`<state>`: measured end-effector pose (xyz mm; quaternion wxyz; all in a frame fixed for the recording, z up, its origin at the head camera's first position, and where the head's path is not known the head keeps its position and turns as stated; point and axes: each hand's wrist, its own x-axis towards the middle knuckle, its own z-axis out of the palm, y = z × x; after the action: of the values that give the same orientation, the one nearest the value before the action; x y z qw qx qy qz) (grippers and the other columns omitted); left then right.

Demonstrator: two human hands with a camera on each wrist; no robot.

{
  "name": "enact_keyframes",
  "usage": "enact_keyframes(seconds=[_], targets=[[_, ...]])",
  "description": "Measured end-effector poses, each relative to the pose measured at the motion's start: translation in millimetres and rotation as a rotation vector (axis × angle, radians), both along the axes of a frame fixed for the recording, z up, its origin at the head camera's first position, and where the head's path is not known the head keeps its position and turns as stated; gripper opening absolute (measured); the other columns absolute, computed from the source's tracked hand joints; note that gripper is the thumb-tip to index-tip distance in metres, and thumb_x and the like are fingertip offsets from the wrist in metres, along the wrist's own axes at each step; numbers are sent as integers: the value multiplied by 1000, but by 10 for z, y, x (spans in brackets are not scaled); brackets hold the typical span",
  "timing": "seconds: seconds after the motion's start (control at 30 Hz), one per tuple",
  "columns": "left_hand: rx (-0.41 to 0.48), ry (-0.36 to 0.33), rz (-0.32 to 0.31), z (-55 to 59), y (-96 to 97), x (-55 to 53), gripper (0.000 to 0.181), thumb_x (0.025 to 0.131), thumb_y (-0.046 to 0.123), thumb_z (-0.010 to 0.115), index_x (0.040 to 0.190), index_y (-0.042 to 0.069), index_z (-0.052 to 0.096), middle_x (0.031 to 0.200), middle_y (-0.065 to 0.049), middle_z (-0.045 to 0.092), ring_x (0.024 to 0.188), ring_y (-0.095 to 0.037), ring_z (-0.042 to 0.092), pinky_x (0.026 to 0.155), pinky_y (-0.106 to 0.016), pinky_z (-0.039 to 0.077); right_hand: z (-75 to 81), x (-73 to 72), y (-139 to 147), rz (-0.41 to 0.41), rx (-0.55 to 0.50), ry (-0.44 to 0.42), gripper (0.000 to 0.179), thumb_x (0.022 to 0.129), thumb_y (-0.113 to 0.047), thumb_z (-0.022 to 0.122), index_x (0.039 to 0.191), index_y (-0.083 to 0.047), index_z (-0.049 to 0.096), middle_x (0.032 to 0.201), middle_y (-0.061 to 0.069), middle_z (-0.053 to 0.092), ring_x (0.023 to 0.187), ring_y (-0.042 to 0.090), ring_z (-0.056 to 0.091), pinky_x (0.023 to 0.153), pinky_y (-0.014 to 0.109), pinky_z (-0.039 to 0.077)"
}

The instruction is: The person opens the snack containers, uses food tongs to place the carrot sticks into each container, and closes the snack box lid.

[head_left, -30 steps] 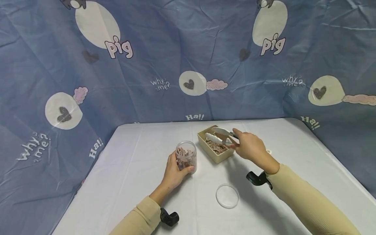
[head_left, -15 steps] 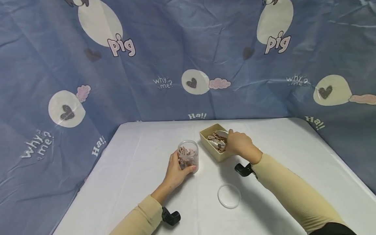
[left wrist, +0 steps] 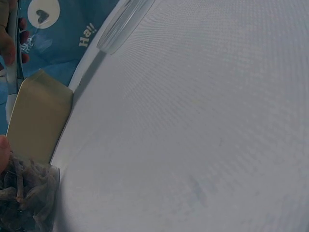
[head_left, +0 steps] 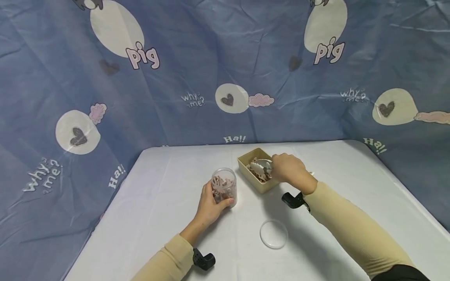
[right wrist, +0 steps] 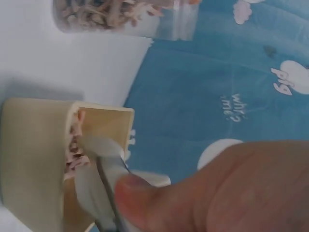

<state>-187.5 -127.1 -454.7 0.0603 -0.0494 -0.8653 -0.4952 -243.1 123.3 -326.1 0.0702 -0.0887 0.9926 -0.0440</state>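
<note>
My left hand grips a clear jar, fingers round its far side and thumb across the front. Thin pinkish-brown strips fill much of it. To its right stands a beige rectangular box with more such strips inside. My right hand is over the box's right end, holding white-tipped tongs. Their tips reach down into the box among the strips, drawn near each other. In the right wrist view the thumb presses along one arm of the tongs.
A clear round ring-like lid lies on the white cloth in front of the box. Behind the table hangs a blue printed curtain. The jar stands just left of the box.
My right hand has moved down and left, bringing the tongs from above the box into the strips; the tips have drawn closer together. My left hand stays on the jar.
</note>
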Motion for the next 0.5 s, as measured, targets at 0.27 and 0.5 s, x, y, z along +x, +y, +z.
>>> enact_keyframes(seconds=[0.27, 0.5], targets=[[-2, -10, 4, 10, 16, 4, 90, 82, 32, 80, 150, 6, 27, 147, -20, 38, 140, -37, 38, 117, -56, 32, -119, -100, 3, -48, -8, -112, 47, 86, -26, 67, 118, 6, 56, 107, 22, 65, 88, 31, 64, 72, 46, 56], [-1, -26, 19, 6, 20, 11, 91, 82, 32, 80, 150, 6, 27, 147, -20, 38, 139, -38, 39, 116, -57, 33, -249, -113, 57, -33, -59, 29, 23, 85, -12, 63, 103, 1, 64, 94, 18, 68, 78, 29, 64, 59, 45, 53]])
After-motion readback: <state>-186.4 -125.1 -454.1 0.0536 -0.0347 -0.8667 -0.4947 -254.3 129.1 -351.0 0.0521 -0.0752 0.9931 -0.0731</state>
